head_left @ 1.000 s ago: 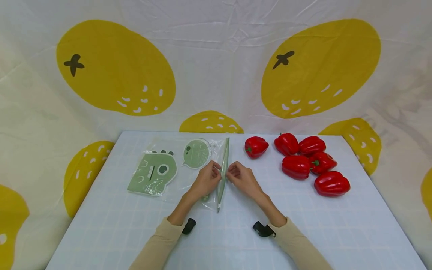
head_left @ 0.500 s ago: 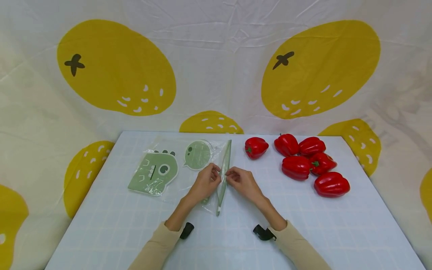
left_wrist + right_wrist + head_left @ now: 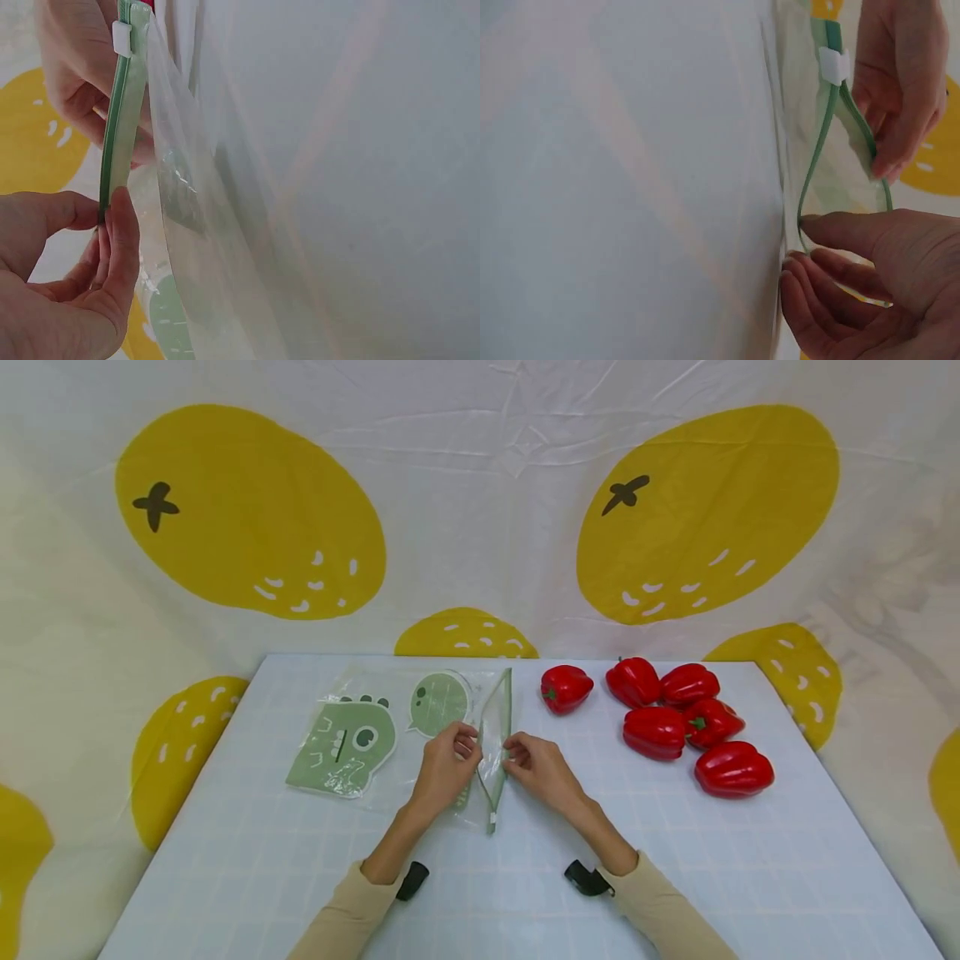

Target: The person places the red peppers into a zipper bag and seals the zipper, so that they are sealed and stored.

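A clear zipper bag point(image 3: 397, 685) printed with a green dinosaur lies flat on the table, its green-edged mouth facing right. My left hand point(image 3: 444, 768) pinches the left lip of that mouth between thumb and fingers. The opposite lip is pinched by my right hand point(image 3: 543, 767), and the mouth gapes between the two. A white slider point(image 3: 832, 66) sits at the near end of the green zipper point(image 3: 114, 127). Right of the bag lies a single red bell pepper point(image 3: 566, 688).
Several more red bell peppers point(image 3: 655, 732) are grouped at the right rear of the table point(image 3: 480, 902). Behind the table hangs a pale cloth point(image 3: 480, 527) with large yellow fruit prints.
The bag's mouth has spread from nearly closed to a wide gap. My left hand has moved slightly left with its lip; the right hand has stayed about in place. The peppers lie unmoved.
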### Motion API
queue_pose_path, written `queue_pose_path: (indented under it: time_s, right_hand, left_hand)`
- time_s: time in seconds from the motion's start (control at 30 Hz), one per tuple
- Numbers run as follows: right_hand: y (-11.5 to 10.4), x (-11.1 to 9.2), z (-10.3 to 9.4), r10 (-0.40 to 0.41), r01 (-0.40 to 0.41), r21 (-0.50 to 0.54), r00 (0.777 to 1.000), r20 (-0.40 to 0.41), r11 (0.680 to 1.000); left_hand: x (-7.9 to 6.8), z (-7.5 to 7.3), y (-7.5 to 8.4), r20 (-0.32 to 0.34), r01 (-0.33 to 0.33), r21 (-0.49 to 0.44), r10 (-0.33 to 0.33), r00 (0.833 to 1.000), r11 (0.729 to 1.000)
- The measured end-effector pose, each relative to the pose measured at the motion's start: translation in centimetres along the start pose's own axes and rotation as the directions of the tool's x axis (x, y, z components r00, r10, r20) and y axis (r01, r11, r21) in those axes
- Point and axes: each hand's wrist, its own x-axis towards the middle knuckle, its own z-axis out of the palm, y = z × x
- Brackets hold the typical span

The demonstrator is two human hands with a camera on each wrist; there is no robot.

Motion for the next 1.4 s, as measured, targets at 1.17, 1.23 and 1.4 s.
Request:
queue_pose_path:
  time_s: [1.17,1.23,1.4]
  right_hand:
    - [-0.5,0.8,-0.4,0.066,-0.059,-0.124,0.996,0.052,0.99]
    - [-0.5,0.7,-0.5,0.066,-0.06,-0.127,0.997,0.048,0.99]
    - [-0.6,0.6,-0.5,0.065,-0.058,-0.133,0.997,0.048,0.989]
  left_hand:
    - [-0.6,0.6,1.9,-0.062,0.073,0.083,-0.068,0.996,0.994]
    - [-0.7,0.6,1.9,-0.059,0.062,0.131,-0.055,0.997,0.989]
    - [-0.9,0.4,2.1,-0.076,0.082,0.138,-0.072,0.994,0.987]
